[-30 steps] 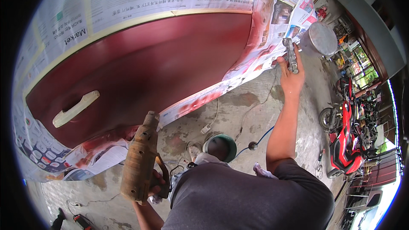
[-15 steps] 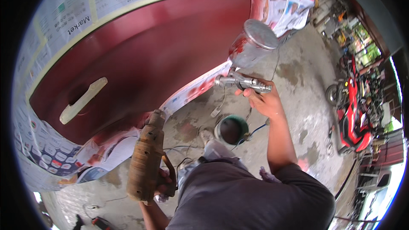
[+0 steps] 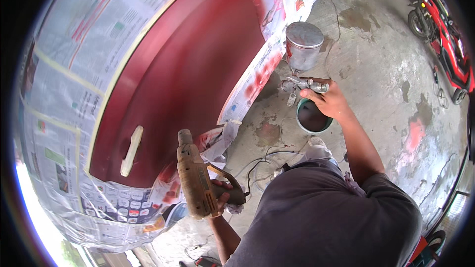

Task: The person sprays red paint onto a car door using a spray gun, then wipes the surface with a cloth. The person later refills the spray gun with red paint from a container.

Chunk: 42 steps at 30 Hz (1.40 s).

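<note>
My left hand (image 3: 221, 200) grips the handle of a worn yellow-brown heat gun (image 3: 195, 178). Its metal nozzle is in front of the lower part of a dark red car door panel (image 3: 198, 54), pointing toward the far side. A pale, tape-covered door handle (image 3: 132, 152) sits left of the nozzle. My right hand (image 3: 327, 100) is closed around a metal spray gun (image 3: 297, 83), held upright off the panel's right side. On top of the spray gun stands a lidded silver cup (image 3: 304, 47) with red paint smears.
Newspaper (image 3: 94, 34) and tape mask the car around the panel, with red overspray along the lower edge. A green bucket (image 3: 314, 129) of dark liquid stands on the stained concrete floor (image 3: 366, 59). Cables (image 3: 262, 160) lie near my feet. A red motorcycle (image 3: 448, 44) is at the far right.
The view has turned, bringing the panel more upright and the motorcycle farther right. The heat gun's nozzle is nearer the taped door handle, and its side faces me more. Both hands keep their holds.
</note>
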{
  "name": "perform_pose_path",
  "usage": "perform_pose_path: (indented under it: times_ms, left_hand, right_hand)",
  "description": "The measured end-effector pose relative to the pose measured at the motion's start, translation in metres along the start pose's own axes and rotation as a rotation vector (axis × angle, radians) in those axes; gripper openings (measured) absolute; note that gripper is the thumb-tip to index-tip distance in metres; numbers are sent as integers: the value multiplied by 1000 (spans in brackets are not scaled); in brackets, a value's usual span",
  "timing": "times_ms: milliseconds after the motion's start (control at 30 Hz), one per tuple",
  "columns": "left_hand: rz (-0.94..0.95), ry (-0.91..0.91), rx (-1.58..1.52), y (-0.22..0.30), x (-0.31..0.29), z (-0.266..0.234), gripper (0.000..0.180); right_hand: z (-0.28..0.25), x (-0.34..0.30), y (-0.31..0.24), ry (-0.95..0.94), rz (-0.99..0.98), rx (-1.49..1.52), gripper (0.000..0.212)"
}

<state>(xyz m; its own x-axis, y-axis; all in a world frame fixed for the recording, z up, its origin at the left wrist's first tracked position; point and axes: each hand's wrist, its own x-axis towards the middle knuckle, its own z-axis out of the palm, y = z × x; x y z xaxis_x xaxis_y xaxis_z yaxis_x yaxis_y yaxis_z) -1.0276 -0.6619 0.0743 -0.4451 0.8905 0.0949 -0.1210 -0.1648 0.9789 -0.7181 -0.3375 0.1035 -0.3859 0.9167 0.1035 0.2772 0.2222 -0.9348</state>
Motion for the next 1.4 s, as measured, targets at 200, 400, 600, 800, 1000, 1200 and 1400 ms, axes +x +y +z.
perform_pose_path:
  times_ms: [200,400,600,800,1000,1200,1400]
  left_hand:
    - [37,-62,105,-4,38,86,46]
    - [149,-4,152,-4,93,198,54]
    - [120,-114,151,-27,139,272,46]
    - [147,-361,523,-84,219,297,27]
    - [35,-27,541,-108,237,307,29]
    - [86,175,592,-117,160,248,18]
    - [-194,405,393,-112,72,169,16]
  right_hand:
    - [-77,19,58,157,-10,65,41]
    - [-153,38,93,289,23,28,42]
    - [-189,53,129,313,-19,197,37]
    - [-191,60,167,265,-30,177,35]
    - [-170,63,158,231,15,271,32]
    - [-128,60,140,149,17,328,33]
    - [-68,45,132,-55,-12,360,31]
